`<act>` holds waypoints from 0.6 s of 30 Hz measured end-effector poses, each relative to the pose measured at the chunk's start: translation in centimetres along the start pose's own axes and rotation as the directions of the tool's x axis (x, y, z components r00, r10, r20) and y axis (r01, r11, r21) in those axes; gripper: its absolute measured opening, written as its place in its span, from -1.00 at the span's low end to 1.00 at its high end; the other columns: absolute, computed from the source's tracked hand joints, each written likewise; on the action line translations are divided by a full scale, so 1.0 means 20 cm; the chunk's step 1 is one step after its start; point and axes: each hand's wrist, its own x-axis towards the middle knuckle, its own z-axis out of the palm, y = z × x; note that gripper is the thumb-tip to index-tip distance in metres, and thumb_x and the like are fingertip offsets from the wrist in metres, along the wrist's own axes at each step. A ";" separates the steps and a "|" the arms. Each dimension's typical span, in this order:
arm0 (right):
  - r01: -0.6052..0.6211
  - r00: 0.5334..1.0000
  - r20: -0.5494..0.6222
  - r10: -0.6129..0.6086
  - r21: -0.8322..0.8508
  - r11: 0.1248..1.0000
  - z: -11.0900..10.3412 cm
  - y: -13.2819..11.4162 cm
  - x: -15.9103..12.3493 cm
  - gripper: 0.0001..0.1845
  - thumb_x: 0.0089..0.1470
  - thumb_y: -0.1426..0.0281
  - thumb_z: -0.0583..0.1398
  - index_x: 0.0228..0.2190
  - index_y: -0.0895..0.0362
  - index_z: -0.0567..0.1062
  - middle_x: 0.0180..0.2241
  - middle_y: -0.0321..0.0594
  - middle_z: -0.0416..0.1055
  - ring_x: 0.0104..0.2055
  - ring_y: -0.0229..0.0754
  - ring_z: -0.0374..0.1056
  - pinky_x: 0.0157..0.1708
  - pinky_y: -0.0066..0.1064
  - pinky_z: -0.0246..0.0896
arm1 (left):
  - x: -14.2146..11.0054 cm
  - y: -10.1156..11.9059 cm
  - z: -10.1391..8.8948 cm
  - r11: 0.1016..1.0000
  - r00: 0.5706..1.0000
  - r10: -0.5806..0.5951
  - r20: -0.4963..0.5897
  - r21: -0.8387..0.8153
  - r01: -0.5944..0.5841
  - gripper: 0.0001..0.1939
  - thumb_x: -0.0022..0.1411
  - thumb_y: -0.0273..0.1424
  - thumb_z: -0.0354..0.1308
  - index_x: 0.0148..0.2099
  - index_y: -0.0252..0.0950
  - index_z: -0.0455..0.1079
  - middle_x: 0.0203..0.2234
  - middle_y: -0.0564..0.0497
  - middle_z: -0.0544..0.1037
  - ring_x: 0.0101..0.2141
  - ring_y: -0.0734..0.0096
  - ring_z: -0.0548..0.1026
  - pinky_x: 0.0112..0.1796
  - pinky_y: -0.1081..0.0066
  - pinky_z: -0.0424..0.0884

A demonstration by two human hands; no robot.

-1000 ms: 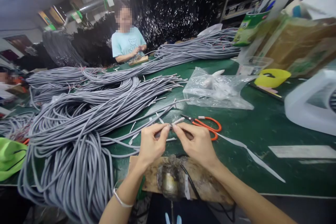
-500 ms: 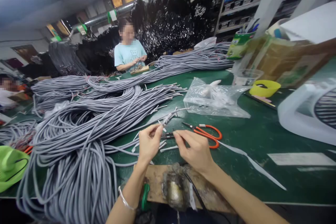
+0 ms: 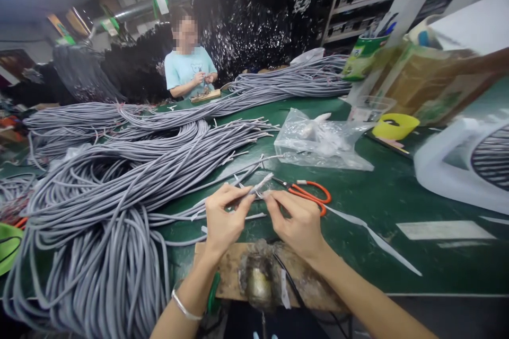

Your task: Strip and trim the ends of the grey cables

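Observation:
A grey cable (image 3: pixel 258 186) with a whitish end is pinched between the thumb and fingers of my left hand (image 3: pixel 227 218), its tip pointing up and to the right. My right hand (image 3: pixel 297 223) is closed in a pinch just beside that end. A small pale bit shows at its fingertips, too small to name. Just beyond my right hand lie orange-handled scissors (image 3: pixel 318 190) on the green table (image 3: pixel 358 190). Below both hands a wooden board (image 3: pixel 228 270) carries a grimy metal device (image 3: pixel 259 280).
Large bundles of grey cable (image 3: pixel 115 169) fill the left side. A clear plastic bag (image 3: pixel 322 143), yellow tape roll (image 3: pixel 395 126), white fan-like guard (image 3: pixel 449 159) and cardboard box (image 3: pixel 433 85) stand to the right. White strips (image 3: pixel 374 235) lie nearby. Across the table sits a co-worker (image 3: pixel 191 71).
My hands have lifted the cable end slightly, and it now shows more clearly between them. The dark tool tip between my fingers is out of sight. The camera view has shifted a little.

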 end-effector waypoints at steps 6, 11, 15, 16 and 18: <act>-0.031 0.999 0.026 0.031 0.027 0.999 -0.01 0.00 -0.01 -0.80 0.09 0.51 0.07 -0.52 0.15 0.43 -0.60 -0.27 0.46 -0.63 -0.33 0.31 -0.60 -0.53 0.17 | -0.02 0.00 0.01 0.990 0.995 0.100 -0.004 0.099 -0.099 -0.87 0.08 -0.46 0.17 -0.31 -0.30 0.53 -0.60 0.05 0.44 -0.59 0.56 0.32 -0.53 0.53 0.27; -0.024 0.999 0.030 0.024 0.011 1.000 -0.01 0.00 -0.02 -0.79 0.08 0.51 0.08 -0.55 0.18 0.41 -0.64 -0.27 0.41 -0.68 -0.35 0.23 -0.63 -0.53 0.09 | -0.02 0.00 0.01 0.988 0.994 0.106 -0.036 0.120 -0.101 -0.88 0.08 -0.46 0.17 -0.32 -0.33 0.52 -0.58 0.05 0.44 -0.58 0.57 0.32 -0.53 0.55 0.27; -0.125 0.990 0.073 0.123 0.024 0.992 -0.02 -0.01 -0.01 -0.74 0.10 0.48 0.06 -0.59 0.17 0.40 -0.71 -0.34 0.31 -0.75 -0.40 0.07 -0.70 -0.54 -0.03 | -0.01 0.01 0.01 0.987 0.994 0.107 -0.035 0.121 -0.102 -0.89 0.08 -0.46 0.18 -0.33 -0.34 0.52 -0.58 0.06 0.44 -0.58 0.58 0.32 -0.53 0.56 0.27; -0.156 0.985 0.086 0.152 0.032 0.987 -0.02 -0.01 -0.01 -0.72 0.10 0.47 0.06 -0.61 0.17 0.39 -0.72 -0.36 0.28 -0.76 -0.41 0.04 -0.72 -0.54 -0.05 | -0.01 0.01 0.01 0.988 0.994 0.108 -0.031 0.119 -0.104 -0.89 0.08 -0.47 0.18 -0.33 -0.34 0.52 -0.59 0.06 0.44 -0.59 0.58 0.31 -0.54 0.56 0.27; -0.197 0.975 0.112 0.190 0.051 0.979 -0.03 -0.01 0.00 -0.68 0.11 0.45 0.05 -0.65 0.17 0.37 -0.75 -0.38 0.22 -0.76 -0.41 0.00 -0.74 -0.54 -0.09 | -0.01 0.01 0.01 0.988 0.994 0.106 -0.018 0.117 -0.103 -0.89 0.08 -0.47 0.17 -0.33 -0.35 0.52 -0.60 0.06 0.43 -0.59 0.59 0.30 -0.54 0.56 0.26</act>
